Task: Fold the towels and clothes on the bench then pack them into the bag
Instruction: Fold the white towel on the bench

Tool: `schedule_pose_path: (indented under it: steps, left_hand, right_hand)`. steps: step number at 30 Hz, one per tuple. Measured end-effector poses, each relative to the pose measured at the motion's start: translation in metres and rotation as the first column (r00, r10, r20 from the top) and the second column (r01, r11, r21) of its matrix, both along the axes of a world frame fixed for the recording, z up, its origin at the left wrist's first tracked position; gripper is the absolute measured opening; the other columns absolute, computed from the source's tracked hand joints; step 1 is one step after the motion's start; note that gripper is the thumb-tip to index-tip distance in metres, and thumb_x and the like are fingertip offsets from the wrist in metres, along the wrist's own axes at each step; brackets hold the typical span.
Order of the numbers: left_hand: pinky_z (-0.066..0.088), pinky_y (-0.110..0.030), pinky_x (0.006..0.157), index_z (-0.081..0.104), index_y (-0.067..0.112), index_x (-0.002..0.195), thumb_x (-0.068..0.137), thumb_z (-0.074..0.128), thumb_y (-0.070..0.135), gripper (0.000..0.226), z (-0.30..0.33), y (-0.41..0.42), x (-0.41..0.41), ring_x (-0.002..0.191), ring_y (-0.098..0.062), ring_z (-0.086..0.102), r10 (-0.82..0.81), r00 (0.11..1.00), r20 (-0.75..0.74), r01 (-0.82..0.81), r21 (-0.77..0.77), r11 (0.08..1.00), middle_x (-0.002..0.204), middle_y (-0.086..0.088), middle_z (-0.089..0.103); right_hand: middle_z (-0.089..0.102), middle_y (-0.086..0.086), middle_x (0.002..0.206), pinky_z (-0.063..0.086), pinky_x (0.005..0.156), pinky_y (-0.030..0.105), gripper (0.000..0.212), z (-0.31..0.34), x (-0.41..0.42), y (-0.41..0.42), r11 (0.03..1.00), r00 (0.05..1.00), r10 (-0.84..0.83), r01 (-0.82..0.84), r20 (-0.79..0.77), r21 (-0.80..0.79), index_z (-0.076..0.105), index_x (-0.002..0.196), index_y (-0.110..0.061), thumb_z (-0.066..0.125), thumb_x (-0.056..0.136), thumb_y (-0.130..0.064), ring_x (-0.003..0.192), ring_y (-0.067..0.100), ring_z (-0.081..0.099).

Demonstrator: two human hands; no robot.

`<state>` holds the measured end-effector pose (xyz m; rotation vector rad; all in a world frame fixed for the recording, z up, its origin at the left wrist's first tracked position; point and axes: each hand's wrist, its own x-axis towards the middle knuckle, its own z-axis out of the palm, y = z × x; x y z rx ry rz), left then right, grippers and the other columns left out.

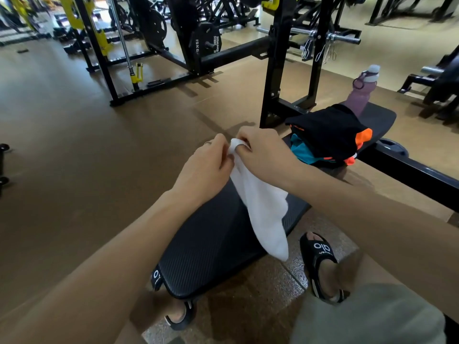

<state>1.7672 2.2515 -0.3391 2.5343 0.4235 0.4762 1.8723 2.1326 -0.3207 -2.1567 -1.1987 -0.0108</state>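
A white towel [263, 209] hangs down over the black padded bench [211, 244]. My left hand [206, 167] and my right hand [260, 150] pinch its top edge together, close to each other, above the bench's middle. Further along the bench lies a pile of clothes [327, 135], black on top with teal and orange showing at its sides. No bag is in view.
A purple water bottle [362, 90] stands on the bench's far end behind the pile. A black rack [280, 70] with a barbell rises just beyond. My feet in black sandals [320, 266] flank the bench on tiled floor. Brown gym floor lies to the left.
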Motion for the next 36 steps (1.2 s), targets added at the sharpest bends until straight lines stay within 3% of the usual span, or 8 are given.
schedule_pose_path:
  steps: [4,9,14,22,26,29,32,36]
  left_hand:
    - [0.033,-0.033,0.056,0.039,0.014,0.089,0.1,0.043,0.023,0.015,0.001,-0.003,0.005,0.06,-0.016,0.04,0.008,1.0,0.014,-0.009,0.104,0.995,0.075,0.001,0.047]
    - [0.038,-0.035,0.055,0.034,0.02,0.098,0.097,0.055,0.043,0.031,0.003,-0.016,0.01,0.063,-0.019,0.05,0.052,0.999,0.001,-0.051,0.236,0.97,0.088,0.008,0.05]
    - [0.031,-0.032,0.05,0.04,0.014,0.109,0.102,0.04,0.025,0.012,-0.001,-0.014,0.015,0.06,-0.03,0.05,0.101,0.993,0.06,-0.117,0.4,0.909,0.093,0.001,0.052]
    - [0.015,-0.024,0.042,0.03,0.021,0.118,0.088,0.048,-0.01,0.047,0.004,-0.024,-0.003,0.044,-0.013,0.024,0.058,0.995,-0.076,-0.013,0.499,0.867,0.092,-0.004,0.039]
    - [0.024,-0.023,0.05,0.05,0.014,0.104,0.096,0.047,0.008,0.01,-0.005,-0.037,-0.002,0.061,-0.019,0.044,0.06,0.991,-0.121,-0.019,0.315,0.949,0.096,0.001,0.042]
    - [0.039,-0.034,0.059,0.05,0.014,0.088,0.099,0.046,0.036,0.025,-0.008,-0.05,0.007,0.07,-0.024,0.054,0.104,0.994,-0.019,-0.101,0.121,0.988,0.089,0.001,0.05]
    - [0.041,-0.033,0.061,0.055,0.015,0.097,0.097,0.046,0.052,0.037,-0.013,-0.054,0.015,0.065,-0.023,0.051,0.166,0.986,0.018,-0.165,0.254,0.953,0.088,0.001,0.05]
    - [0.04,-0.031,0.055,0.061,0.013,0.107,0.096,0.028,0.049,0.05,-0.019,-0.052,0.026,0.057,-0.023,0.046,0.194,0.98,0.047,-0.197,0.377,0.905,0.084,-0.001,0.052]
  right_hand:
    - [0.059,0.001,0.077,0.04,0.058,0.023,0.017,-0.002,0.009,-0.004,0.999,0.998,-0.048,0.049,-0.035,0.005,0.057,0.088,-0.014,0.049,0.1,-0.022,0.071,0.014,0.054]
    - [0.063,0.002,0.084,0.045,0.064,0.027,0.017,-0.001,0.011,-0.005,0.998,0.996,-0.054,0.056,-0.076,0.026,0.063,0.094,-0.013,0.049,0.099,-0.022,0.077,0.015,0.058]
    - [0.057,-0.002,0.073,0.039,0.056,0.027,0.021,0.004,0.004,-0.007,0.999,1.0,-0.024,0.025,-0.014,0.037,0.059,0.089,-0.012,0.053,0.1,-0.028,0.067,0.011,0.054]
    - [0.064,0.014,0.096,0.052,0.078,0.048,0.018,0.009,0.017,-0.009,0.981,0.985,-0.175,0.174,-0.005,-0.083,0.055,0.105,-0.007,0.045,0.1,-0.022,0.087,0.032,0.062]
    - [0.063,0.017,0.105,0.052,0.086,0.051,0.023,0.012,0.014,-0.006,0.972,0.969,-0.193,0.167,-0.156,-0.167,0.052,0.112,-0.006,0.037,0.103,-0.021,0.097,0.035,0.061]
    - [0.062,0.019,0.114,0.051,0.092,0.048,0.028,0.021,0.011,-0.003,0.97,0.95,-0.193,0.146,-0.247,-0.196,0.053,0.118,-0.003,0.036,0.101,-0.018,0.105,0.036,0.06]
    - [0.058,0.018,0.127,0.047,0.098,0.043,0.034,0.028,0.011,-0.003,0.966,0.944,-0.196,0.139,-0.265,-0.219,0.052,0.129,-0.004,0.037,0.1,-0.016,0.115,0.034,0.055]
    - [0.059,0.018,0.127,0.046,0.095,0.038,0.033,0.031,0.008,-0.006,0.969,0.956,-0.198,0.159,-0.215,-0.187,0.056,0.126,-0.001,0.038,0.101,-0.014,0.116,0.033,0.055]
